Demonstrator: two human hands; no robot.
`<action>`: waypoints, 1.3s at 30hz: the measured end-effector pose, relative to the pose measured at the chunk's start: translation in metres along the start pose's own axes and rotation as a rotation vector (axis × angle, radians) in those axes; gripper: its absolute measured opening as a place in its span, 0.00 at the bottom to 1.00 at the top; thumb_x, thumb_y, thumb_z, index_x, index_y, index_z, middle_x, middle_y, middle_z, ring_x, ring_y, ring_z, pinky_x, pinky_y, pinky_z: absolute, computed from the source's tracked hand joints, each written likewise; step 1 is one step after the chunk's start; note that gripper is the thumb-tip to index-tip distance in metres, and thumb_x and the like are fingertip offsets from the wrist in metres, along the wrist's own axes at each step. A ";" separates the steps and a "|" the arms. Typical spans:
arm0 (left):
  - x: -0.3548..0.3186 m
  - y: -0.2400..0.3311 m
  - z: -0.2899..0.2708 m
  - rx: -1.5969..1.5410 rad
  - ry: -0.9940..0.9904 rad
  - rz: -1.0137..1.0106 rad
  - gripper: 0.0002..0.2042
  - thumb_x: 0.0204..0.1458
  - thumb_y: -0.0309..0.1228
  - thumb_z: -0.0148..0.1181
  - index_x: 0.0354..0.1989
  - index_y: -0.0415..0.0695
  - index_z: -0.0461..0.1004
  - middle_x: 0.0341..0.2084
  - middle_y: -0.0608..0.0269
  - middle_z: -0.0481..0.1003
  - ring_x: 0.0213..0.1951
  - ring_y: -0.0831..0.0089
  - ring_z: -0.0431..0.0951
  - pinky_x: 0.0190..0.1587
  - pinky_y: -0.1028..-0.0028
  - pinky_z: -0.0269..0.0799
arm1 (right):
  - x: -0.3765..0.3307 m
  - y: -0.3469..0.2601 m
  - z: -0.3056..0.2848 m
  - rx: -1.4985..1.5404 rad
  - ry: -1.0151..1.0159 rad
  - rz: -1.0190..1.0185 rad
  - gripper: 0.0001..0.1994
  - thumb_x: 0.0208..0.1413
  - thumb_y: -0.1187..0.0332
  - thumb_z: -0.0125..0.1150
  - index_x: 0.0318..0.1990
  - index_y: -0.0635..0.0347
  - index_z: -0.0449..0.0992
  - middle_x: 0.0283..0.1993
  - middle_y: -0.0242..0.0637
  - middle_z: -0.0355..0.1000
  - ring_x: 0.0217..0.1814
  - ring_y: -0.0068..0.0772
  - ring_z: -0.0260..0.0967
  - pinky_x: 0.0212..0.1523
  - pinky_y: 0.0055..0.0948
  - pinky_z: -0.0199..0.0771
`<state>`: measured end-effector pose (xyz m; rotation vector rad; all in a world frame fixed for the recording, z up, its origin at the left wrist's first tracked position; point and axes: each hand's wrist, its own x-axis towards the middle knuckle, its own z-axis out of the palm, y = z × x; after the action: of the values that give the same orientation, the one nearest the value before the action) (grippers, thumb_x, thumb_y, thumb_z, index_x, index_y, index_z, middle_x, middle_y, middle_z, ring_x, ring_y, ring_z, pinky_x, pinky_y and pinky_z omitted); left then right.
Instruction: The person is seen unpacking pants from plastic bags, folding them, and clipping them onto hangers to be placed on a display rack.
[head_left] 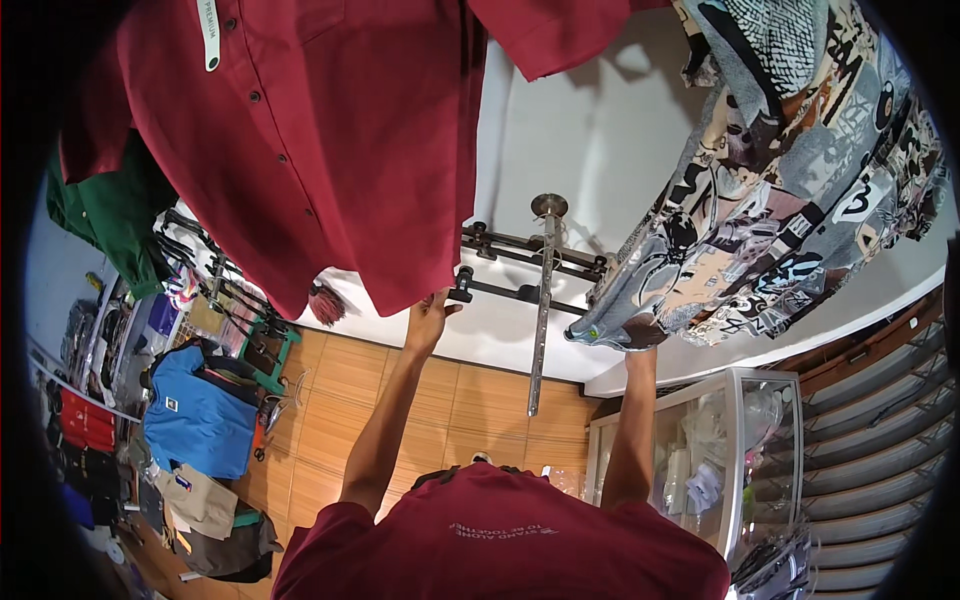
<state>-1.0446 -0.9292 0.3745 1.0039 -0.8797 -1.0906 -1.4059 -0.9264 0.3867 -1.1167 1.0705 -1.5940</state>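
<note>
A maroon button-up shirt (pixel 370 150) with a white tag hangs at upper left. My left hand (pixel 430 318) is at its lower hem, fingers closed on the cloth edge near a black rail end. On the right hangs a grey shirt with a busy printed pattern (pixel 740 230). My right hand (pixel 642 356) reaches up to its bottom hem; the cloth covers the fingers, so their grip does not show.
A metal bar (pixel 541 330) juts from the white wall between the shirts, beside black rails (pixel 520 290). A glass display case (pixel 735 450) stands at lower right near a ribbed shutter (pixel 870 430). Hanging clothes, including a blue shirt (pixel 200 415) and a green garment (pixel 110 215), are at left.
</note>
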 end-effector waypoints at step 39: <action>-0.222 -0.017 -0.158 -0.067 0.334 -0.304 0.04 0.60 0.25 0.51 0.41 0.43 0.70 0.33 0.66 0.75 0.34 0.76 0.78 0.39 0.71 0.78 | -0.181 0.054 0.050 -0.461 -0.652 0.539 0.14 0.58 0.73 0.58 0.51 0.66 0.72 0.37 0.37 0.76 0.33 0.21 0.73 0.28 0.21 0.73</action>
<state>-0.9558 -0.6844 0.2918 1.2471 -0.4263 -1.1529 -1.3122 -0.7730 0.3108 -1.3646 1.1674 -0.5056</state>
